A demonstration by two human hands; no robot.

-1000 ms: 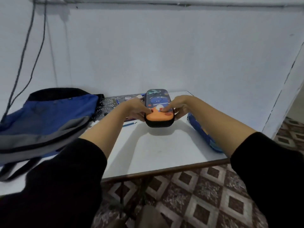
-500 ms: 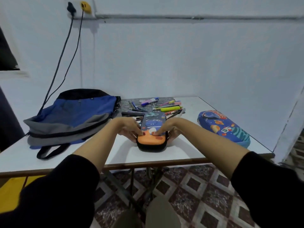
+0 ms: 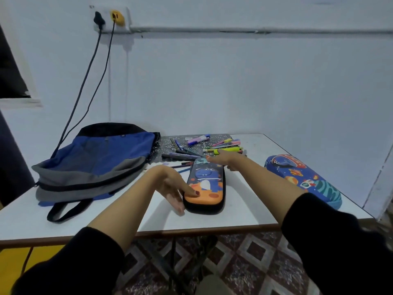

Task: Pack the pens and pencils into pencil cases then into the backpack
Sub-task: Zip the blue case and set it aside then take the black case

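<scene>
A dark pencil case with a dinosaur print (image 3: 209, 184) is found lying closed and flat on the white table (image 3: 244, 209), near the front edge, with its orange end nearest the person. The left hand (image 3: 172, 185) is laid against the case's near left corner with the fingers straight and the thumb resting on the orange lid; nothing is clasped. The right hand (image 3: 225, 159) is stretched out flat and unclenched over the case's far end, beside the loose pens and pencils (image 3: 204, 148) scattered on a dark patterned mat (image 3: 212, 137); contact with them cannot be determined. A blue space-print pencil case (image 3: 302, 179) is noted to the right, a blue and grey backpack (image 3: 95, 162) to the left.
</scene>
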